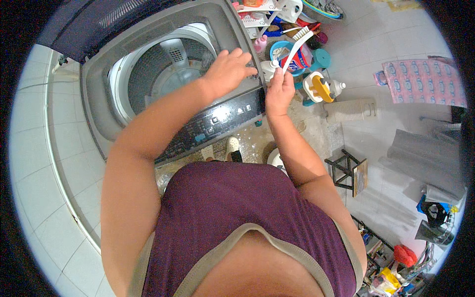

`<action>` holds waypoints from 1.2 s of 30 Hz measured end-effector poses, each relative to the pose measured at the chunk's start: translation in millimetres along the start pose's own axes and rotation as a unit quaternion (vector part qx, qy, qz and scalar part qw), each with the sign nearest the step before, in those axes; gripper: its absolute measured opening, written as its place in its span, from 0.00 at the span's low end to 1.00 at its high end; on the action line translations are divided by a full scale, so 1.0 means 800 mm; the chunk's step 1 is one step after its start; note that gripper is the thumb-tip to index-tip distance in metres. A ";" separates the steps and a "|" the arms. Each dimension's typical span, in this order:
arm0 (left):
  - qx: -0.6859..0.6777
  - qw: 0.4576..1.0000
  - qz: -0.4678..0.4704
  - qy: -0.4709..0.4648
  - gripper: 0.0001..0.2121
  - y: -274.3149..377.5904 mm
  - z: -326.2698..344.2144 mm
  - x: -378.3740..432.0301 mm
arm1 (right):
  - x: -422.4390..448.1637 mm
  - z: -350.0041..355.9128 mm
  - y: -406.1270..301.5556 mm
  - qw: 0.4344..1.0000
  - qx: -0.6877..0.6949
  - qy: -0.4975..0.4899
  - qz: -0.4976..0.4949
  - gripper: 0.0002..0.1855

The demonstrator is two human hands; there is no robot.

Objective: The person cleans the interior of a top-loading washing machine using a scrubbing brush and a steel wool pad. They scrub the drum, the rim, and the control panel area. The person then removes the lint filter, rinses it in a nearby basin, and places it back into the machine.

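A top-loading washing machine (pixel 233 33) stands before me with its dark lid (pixel 85 22) raised. Inside its round opening I see the metal drum (pixel 139 78) and a pale bottom. My left hand (pixel 228 72) is over the grey top near the right rim, fingers apart and nothing visible in them; whether it touches the surface I cannot tell. In my right hand (pixel 280 92), just past the machine's right corner, is a white-handled scrubbing brush (pixel 295 52), bristles pointing up and away. The glossy control panel (pixel 222 115) lies between my forearms.
Right of the machine are a blue basin (pixel 276 48) with a Tide bag (pixel 297 61), a white bottle (pixel 269 68) and a yellow-handled container (pixel 321 87). A ribbed washboard (pixel 349 110) and a small stool (pixel 350 172) stand by the tiled wall. A white pipe (pixel 53 159) runs along the left.
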State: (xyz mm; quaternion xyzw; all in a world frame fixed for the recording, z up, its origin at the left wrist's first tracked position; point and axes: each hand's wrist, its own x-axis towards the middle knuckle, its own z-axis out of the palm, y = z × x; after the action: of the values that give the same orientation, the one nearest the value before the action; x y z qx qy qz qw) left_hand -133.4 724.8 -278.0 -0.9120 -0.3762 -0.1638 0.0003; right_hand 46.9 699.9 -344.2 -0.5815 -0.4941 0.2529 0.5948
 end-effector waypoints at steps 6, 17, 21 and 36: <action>-0.003 0.998 0.066 -0.017 0.12 0.016 0.002 -0.007 | 0.001 0.001 -0.004 1.000 -0.005 0.001 -0.010 0.14; 0.002 0.996 0.085 -0.019 0.12 0.013 0.004 -0.006 | -0.004 -0.003 -0.018 0.999 -0.022 -0.010 0.036 0.12; -0.003 1.000 0.003 0.027 0.12 -0.013 0.008 0.008 | -0.001 -0.004 -0.007 0.999 -0.003 -0.015 0.048 0.12; -0.231 0.973 -0.011 0.002 0.14 0.003 0.019 0.003 | -0.003 -0.004 -0.012 0.998 -0.002 -0.014 0.054 0.12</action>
State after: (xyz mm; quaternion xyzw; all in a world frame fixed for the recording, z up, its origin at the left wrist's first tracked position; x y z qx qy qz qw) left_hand -125.8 726.7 -291.5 -0.8826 -0.3385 -0.2480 -0.2118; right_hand 46.1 695.0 -335.6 -0.6051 -0.4708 0.2922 0.5717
